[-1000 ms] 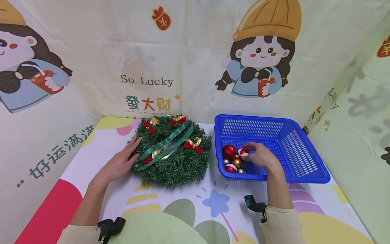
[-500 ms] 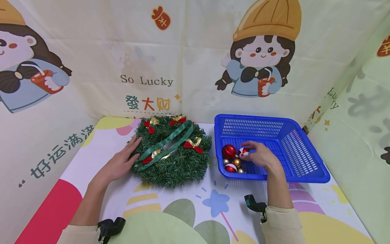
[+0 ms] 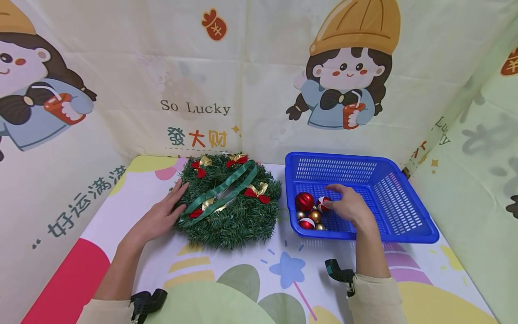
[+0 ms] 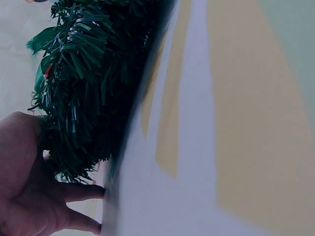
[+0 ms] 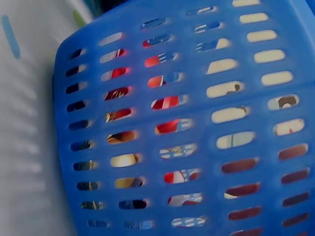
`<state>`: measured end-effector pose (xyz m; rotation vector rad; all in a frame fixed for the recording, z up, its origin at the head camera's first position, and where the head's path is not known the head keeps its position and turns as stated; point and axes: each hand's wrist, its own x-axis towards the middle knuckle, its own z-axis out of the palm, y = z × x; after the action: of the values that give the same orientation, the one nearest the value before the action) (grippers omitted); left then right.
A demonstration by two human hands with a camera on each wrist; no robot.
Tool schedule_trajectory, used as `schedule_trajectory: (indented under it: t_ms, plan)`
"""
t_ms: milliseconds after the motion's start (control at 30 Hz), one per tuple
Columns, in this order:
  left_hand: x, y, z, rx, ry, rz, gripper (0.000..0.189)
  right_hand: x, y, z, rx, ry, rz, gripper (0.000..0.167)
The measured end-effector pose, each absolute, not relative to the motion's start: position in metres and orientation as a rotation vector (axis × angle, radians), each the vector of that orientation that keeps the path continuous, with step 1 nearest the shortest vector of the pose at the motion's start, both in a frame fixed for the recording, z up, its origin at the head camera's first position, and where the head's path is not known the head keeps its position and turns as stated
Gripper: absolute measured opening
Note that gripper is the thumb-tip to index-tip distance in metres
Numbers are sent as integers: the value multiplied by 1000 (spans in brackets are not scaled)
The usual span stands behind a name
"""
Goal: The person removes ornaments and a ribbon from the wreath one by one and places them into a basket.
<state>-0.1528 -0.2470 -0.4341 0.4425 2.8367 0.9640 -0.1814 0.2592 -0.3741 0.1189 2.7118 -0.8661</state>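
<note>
In the head view my left hand (image 3: 162,216) rests against the left side of a green Christmas wreath (image 3: 230,229), its fingers extended along the needles. A green ribbon (image 3: 220,191) crosses the wreath, which also bears red and gold bows (image 3: 257,192). The left wrist view shows fingertips down at the tabletop beside the wreath (image 4: 83,93). My right hand (image 3: 350,207) reaches into a blue basket (image 3: 364,236). Its thumb is at a red-and-white striped Christmas ball (image 3: 323,204), while the forefinger stands apart above it. The basket wall mostly hides this hand in the right wrist view.
Beside the striped ball lie a large red ball (image 3: 304,201), another red-and-white ball (image 3: 306,223) and several small gold ones (image 3: 314,216). The patterned tablecloth (image 3: 259,256) runs up to printed cloth walls (image 3: 263,81) at the back and sides.
The striped ball has turned in place, showing a different pattern. My right forefinger has lifted away from it and the hand has shifted slightly right. My left hand and the wreath stay still.
</note>
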Motion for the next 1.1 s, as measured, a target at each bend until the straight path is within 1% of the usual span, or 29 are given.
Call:
schedule_trajectory:
  t_ms: [233,433,533,700,833,1100]
  plan:
    - [-152,-241,-435,468,2823,972,66,-176,253,-368,70,2819,-925,59]
    - [-154,-240,-435,467,2824,980,66,-173,232,-350,-19,2897,-1061,52]
    - [-154,-241,-436,445,2820,974,66,-175,217,-341,-104,2899,-1101,49]
    - [-154,-245,-435,433,2810,966,66,-188,188,-325,-245,2860,-1103,43]
    - [-154,-247,-433,424,2807,964,66,-202,165,-315,-301,2788,-1115,41]
    - [-155,-247,-431,428,2801,970,66,-230,130,-305,-273,2651,-1097,46]
